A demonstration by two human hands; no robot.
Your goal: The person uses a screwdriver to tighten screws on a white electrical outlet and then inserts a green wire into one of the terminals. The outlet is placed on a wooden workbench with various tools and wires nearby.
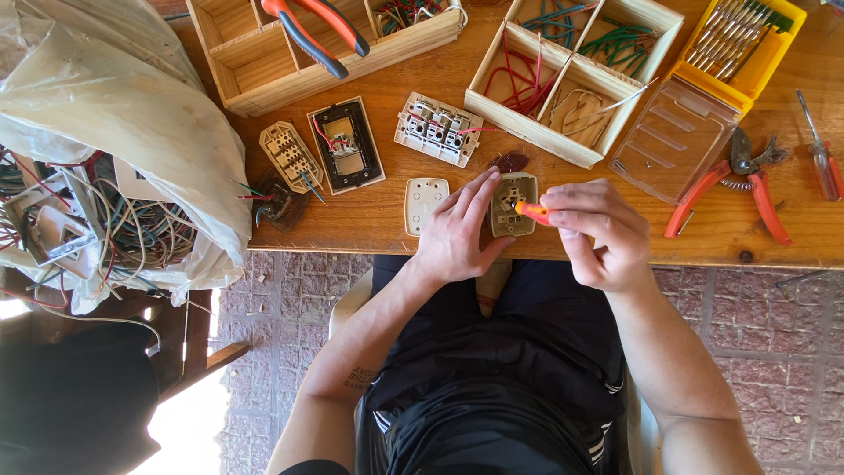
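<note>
- Right hand [596,230], centre of frame: fingers closed around an orange-handled screwdriver [530,210], tip pointing left into a beige socket module [513,204].
- Left hand [457,230]: flat, fingers stretched, pressing the socket module's left edge down on the wooden table [387,220] near its front edge; grips nothing.
- Just left of that hand: white cover plate [425,205], lying flat.
- Small dark reddish piece [509,162] just above the module.
- Further up, centre: white switch block with red wires [437,129]; black-framed switch plate [345,145]; beige ribbed part [290,156].
- Right of frame: red-handled pliers [737,180], red screwdriver [822,154] at far right edge.
- Upper right: yellow case of screwdriver bits [743,40], its clear lid [673,132] open.
- Top centre: wooden divided tray with coloured wires [571,66].
- Upper left: second wooden tray [264,66] with orange-handled pliers [316,31].
- Left edge: plastic bag of tangled wires [114,158].
</note>
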